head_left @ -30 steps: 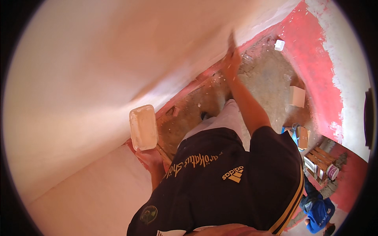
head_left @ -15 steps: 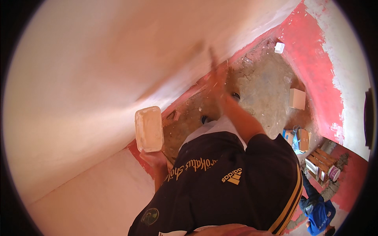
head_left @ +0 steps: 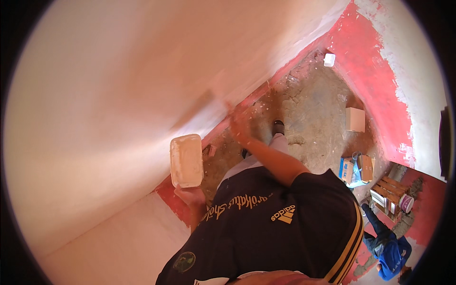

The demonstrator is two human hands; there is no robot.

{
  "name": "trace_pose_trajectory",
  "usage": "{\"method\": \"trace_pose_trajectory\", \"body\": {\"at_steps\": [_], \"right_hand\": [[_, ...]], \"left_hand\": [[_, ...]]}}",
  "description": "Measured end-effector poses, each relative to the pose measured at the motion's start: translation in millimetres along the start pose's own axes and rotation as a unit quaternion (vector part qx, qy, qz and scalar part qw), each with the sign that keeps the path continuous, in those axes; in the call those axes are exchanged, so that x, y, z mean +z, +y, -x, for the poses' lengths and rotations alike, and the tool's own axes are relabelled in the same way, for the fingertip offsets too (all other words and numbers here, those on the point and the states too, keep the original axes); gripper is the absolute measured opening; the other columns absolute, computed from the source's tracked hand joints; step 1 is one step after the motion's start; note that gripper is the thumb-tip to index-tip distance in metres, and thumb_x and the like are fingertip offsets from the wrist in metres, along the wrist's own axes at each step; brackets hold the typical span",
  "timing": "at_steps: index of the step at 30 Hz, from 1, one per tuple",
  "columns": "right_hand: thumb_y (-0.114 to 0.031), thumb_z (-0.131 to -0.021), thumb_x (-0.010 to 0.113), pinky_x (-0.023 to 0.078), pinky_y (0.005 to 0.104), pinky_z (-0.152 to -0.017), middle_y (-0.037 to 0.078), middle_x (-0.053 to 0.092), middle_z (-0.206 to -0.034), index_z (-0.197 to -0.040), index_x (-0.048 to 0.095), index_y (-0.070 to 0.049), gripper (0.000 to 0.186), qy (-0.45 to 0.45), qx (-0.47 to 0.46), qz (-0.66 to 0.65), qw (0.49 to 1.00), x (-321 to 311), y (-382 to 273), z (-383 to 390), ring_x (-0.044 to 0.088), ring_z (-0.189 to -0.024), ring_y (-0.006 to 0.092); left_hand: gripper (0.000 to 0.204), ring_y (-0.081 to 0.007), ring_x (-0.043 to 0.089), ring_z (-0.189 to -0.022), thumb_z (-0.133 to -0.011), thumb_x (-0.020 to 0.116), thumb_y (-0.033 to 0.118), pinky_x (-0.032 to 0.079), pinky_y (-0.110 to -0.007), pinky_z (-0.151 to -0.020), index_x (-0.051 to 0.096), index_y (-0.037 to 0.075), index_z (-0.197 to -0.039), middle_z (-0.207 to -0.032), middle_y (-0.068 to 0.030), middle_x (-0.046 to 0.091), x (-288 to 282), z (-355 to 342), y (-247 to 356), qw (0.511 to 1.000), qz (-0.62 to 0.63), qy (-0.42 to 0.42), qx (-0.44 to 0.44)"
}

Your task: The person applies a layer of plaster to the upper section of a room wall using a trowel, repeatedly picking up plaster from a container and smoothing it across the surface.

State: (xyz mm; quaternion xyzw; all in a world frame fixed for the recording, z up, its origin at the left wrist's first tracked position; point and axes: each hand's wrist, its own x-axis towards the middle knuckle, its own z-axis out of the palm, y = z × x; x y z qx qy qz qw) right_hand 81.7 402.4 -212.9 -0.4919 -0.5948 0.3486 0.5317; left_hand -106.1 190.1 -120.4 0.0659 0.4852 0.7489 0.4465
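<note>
A shallow rectangular plastic tub, pale and smeared with a whitish coating, rests in my left hand, whose fingers grip its near end. The tub is beside the large pale wall on the left, apart from my right hand. My right hand is raised close to the same wall, beyond and to the right of the tub. Motion smears its fingers, and a faint blurred shape at its tip is too unclear to name. A shadow from that hand falls on the wall.
My shoe stands on the rough, stained floor. A small white container lies by the far corner. Along the right are a cardboard box, more boxes, a wooden crate and a person in blue.
My right hand has swept down and left along the wall, toward the tub. The tub and left hand shift slightly right and nearer. The person in blue has moved a little.
</note>
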Motion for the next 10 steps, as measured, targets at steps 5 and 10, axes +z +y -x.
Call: {"method": "trace_pose_trajectory", "body": {"at_steps": [5,10], "right_hand": [[-0.001,-0.094,0.044,0.046,0.0308,-0.07,0.011,0.066,-0.113,-0.145,0.049,-0.005,0.052,0.133,0.084,0.038,0.987,-141,-3,-133,0.056,-0.08,0.0172],[-0.006,-0.096,0.041,0.05,0.032,-0.081,0.018,0.068,-0.113,-0.141,0.053,-0.004,0.047,0.273,0.156,0.034,0.949,-209,30,-222,0.063,-0.09,0.023]], "left_hand": [[0.057,-0.0279,0.048,-0.132,-0.097,0.036,0.034,0.039,-0.041,-0.11,0.043,0.002,-0.144,-0.144,-0.0122,0.048,-1,-1,-13,0.979,-0.187,-0.052,0.059],[0.056,-0.0277,0.047,-0.132,-0.099,0.037,0.034,0.039,-0.041,-0.11,0.044,0.0,-0.142,-0.143,-0.0129,0.049,49,6,-20,0.994,-0.1,-0.015,0.04]]}}
